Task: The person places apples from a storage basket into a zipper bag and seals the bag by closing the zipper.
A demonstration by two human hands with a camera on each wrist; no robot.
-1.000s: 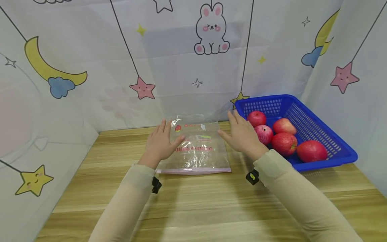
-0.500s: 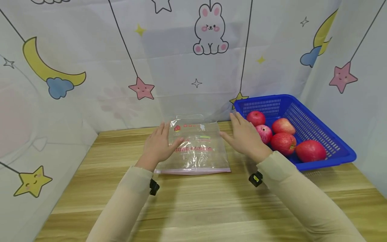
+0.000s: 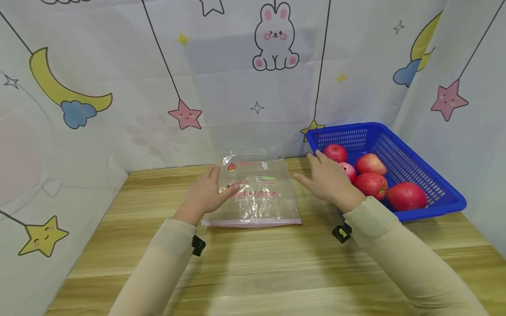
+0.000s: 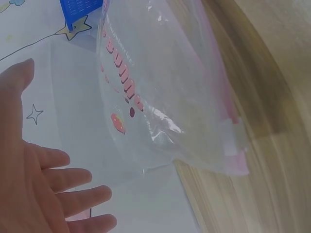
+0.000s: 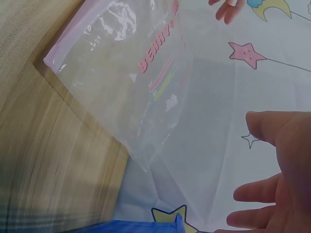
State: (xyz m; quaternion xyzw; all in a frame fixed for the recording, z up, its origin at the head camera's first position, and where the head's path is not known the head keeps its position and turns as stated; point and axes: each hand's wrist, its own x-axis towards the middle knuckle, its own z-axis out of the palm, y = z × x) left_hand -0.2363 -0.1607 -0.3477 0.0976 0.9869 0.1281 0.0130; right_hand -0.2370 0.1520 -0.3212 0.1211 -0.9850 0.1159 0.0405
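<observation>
A clear plastic zip bag (image 3: 262, 208) with red lettering, a strawberry print and a pink strip along its near edge lies flat at the back of the table. My left hand (image 3: 203, 191) is held over the bag's left side, fingers extended and thumb pointing inward, holding nothing. To the right of the bag, my right hand (image 3: 328, 182) hangs with straight, spread fingers, between the bag and the blue basket (image 3: 427, 175). In the left wrist view the zip bag (image 4: 155, 92) bulges slightly. Both palms face inward.
Several red apples (image 3: 369, 184) sit in the blue plastic basket at the back right. A wood-grain table (image 3: 257, 267) spreads beneath. White curtains (image 3: 229, 83) printed with a rabbit, stars and moons stand behind and at both sides.
My right hand has moved to the right, away from the bag and closer to the basket. My left hand has drifted slightly left and toward me. The bag lies where it was.
</observation>
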